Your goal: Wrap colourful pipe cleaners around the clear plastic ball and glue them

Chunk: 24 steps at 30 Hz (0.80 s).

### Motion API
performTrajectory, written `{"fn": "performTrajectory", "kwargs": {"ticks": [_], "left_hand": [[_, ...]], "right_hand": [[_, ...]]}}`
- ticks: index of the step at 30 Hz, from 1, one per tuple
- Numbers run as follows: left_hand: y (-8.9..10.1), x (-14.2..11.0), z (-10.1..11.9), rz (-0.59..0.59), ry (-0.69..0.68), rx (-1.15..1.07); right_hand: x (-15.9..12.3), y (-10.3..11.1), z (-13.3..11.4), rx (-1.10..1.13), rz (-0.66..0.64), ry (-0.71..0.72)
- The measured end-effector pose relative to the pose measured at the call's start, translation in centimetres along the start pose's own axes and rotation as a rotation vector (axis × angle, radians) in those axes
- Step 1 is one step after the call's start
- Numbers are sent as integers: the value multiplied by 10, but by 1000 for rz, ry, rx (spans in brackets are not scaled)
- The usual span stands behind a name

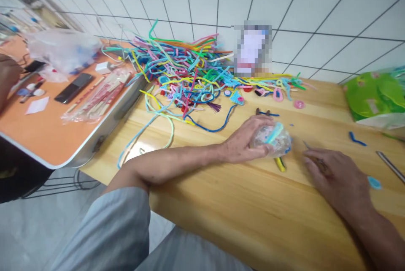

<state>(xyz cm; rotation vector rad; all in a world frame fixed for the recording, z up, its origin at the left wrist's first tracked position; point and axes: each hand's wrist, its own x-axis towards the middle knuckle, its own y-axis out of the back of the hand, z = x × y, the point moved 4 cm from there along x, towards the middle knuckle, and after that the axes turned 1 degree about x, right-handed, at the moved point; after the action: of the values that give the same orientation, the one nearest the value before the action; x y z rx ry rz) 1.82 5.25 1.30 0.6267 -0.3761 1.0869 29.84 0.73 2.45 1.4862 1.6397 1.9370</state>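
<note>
My left hand (242, 140) is wrapped around a clear plastic bottle (280, 141), which lies on its side just over the table. A light-blue strip and a dark-blue bit show on the bottle. To its right, my right hand (338, 178) grips a thin pointed tool (320, 163) with a brown handle; motion blurs it, and its tip is apart from the bottle. Below the bottle lies a short yellow-and-black piece (280, 164). A dark-blue pipe cleaner piece (357, 139) and a light-blue disc (374, 182) lie near my right hand.
Tangled colourful pipe cleaners (186, 68) are heaped along the tiled wall, beside a blurred-out phone (252, 49). A green package (373, 96) and a metal rod (390, 165) sit at right. On the left, an orange-topped table (19, 136) holds packets, and another person's hand (8, 77) shows.
</note>
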Motion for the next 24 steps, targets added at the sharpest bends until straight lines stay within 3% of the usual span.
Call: {"fn": "performTrajectory", "kwargs": {"ticks": [6, 15, 24], "left_hand": [[0, 1, -1, -21, 33, 27], [-3, 1, -4, -36, 19, 23], [-7, 3, -8, -42, 45, 53]], "right_hand": [[1, -2, 6, 48, -51, -74], [5, 6, -5, -36, -7, 144], [4, 5, -7, -52, -49, 166]]}}
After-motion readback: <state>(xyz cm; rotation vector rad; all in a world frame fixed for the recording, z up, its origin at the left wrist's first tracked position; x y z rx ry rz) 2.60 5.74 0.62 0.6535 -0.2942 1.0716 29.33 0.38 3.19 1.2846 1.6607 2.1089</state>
